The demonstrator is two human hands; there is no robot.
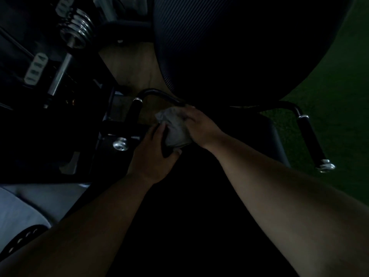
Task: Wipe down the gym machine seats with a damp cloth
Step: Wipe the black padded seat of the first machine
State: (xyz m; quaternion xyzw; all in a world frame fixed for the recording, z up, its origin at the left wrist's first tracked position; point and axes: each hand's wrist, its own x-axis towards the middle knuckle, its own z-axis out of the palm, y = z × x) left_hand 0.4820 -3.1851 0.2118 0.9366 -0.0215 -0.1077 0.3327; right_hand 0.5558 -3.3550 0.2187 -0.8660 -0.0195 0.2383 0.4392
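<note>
We are looking down in a very dim gym, with green flooring (pixel 339 80) to the right and a strip of wood floor (pixel 135 64) showing ahead. Our cloth (pixel 175 128), pale grey and crumpled, is lying at the front left edge of the black seat (pixel 259 136). Our right hand (pixel 201 124) is gripping it from above, fingers curled over it. Our left hand (pixel 153 156) is grasping the seat's edge just beside the cloth. Black handles (pixel 310 140) are flanking the seat, and the ribbed back pad (pixel 229 47) is looming close ahead.
</note>
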